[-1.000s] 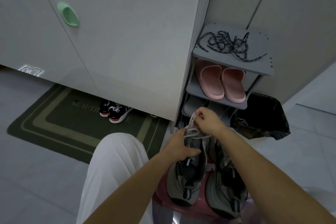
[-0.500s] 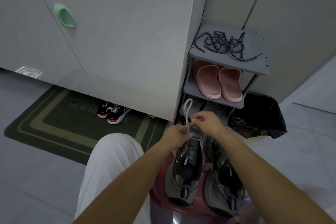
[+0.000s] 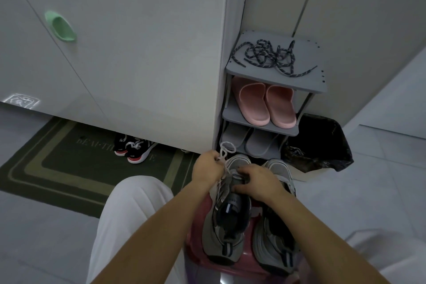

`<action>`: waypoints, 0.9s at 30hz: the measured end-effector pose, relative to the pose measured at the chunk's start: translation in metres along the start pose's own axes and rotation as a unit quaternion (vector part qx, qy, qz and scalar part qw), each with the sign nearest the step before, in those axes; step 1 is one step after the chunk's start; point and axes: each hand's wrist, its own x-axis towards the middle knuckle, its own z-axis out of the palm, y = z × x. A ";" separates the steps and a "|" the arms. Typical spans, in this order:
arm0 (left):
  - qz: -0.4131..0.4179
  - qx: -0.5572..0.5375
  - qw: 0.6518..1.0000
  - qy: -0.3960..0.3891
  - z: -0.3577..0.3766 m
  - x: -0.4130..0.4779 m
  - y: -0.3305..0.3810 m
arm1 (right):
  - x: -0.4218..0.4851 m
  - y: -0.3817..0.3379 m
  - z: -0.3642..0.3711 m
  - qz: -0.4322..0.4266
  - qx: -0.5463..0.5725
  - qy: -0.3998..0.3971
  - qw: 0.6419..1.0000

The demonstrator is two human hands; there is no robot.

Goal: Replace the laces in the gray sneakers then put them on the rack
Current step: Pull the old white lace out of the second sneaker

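Two gray sneakers stand side by side on a pink stool (image 3: 230, 270) in front of me. My left hand (image 3: 207, 168) pinches the white lace (image 3: 224, 148) of the left sneaker (image 3: 227, 233), and a loop of it sticks up above my fingers. My right hand (image 3: 259, 183) presses down on that sneaker's tongue and eyelet area. The right sneaker (image 3: 274, 244) lies partly under my right forearm. A dark speckled pair of laces (image 3: 269, 57) lies tangled on the top shelf of the gray rack (image 3: 306, 86).
Pink slippers (image 3: 267, 104) fill the rack's middle shelf and gray slippers (image 3: 251, 140) the lower one. A black-lined bin (image 3: 322, 143) stands right of the rack. A white cabinet (image 3: 138, 53) rises to the left, with black-red shoes (image 3: 134, 147) on a green mat (image 3: 57, 157).
My right hand has let go of the white lace and dropped onto the sneaker's tongue. My left hand now holds the lace alone, a little to the left.
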 end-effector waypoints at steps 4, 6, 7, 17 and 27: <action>-0.027 -0.048 0.997 0.059 -0.020 0.011 0.003 | 0.000 0.001 0.000 -0.002 0.011 0.004 1.000; -0.028 -0.072 0.995 0.055 -0.024 0.013 0.003 | 0.000 0.000 0.000 -0.001 0.020 0.005 1.000; -0.025 -0.072 0.997 0.034 -0.024 0.010 0.005 | 0.000 0.000 0.000 -0.001 0.021 0.006 1.000; 0.009 -0.006 0.998 -0.070 0.006 -0.009 0.001 | 0.000 -0.001 0.006 0.003 0.033 0.028 0.999; -0.003 0.064 0.998 -0.011 0.011 -0.009 -0.002 | 0.000 -0.002 0.006 -0.001 0.048 0.028 0.998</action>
